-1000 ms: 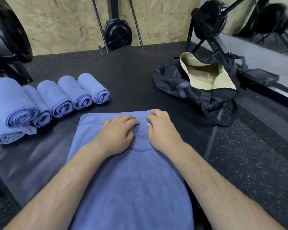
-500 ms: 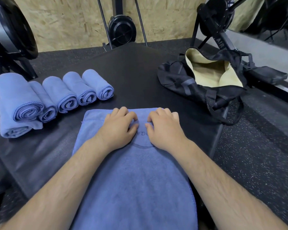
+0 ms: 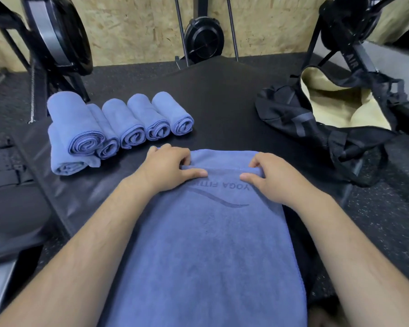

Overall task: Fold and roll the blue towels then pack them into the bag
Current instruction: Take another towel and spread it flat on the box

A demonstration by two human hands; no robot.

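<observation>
Blue towel (image 3: 206, 244) spread lengthwise on a black mat (image 3: 222, 102), near end running out of view, far edge turned back nearward into a first narrow lip just beyond the printed logo (image 3: 222, 186). On the lip's left part, left hand (image 3: 168, 166), fingers (image 3: 182, 153) curled over the far side and thumb lying along the near side, pinching the fold. On the right part, right hand (image 3: 274, 178) in mirror pose, fingers hooked over the top, thumb stretched inward along the cloth. Hands well apart, lip bare between them. Folding apparently done for this piece. Rolling judged barely begun, with nearly the whole length left to wind. Left and far of the hands, finished rolls (image 3: 132, 128) in a row, spiral ends facing near, the leftmost stacked on another. At far right, black bag (image 3: 316, 119) gaping, pale lining exposed, no towel seen inside. Packing judged not yet started. Next move likely to call for both hands turning the lip nearward in step, pressing down evenly to hold the core tight and the side edges flush. Uneven pull liable to cone the roll. Soft cloth, prone to spring open if released early.
</observation>
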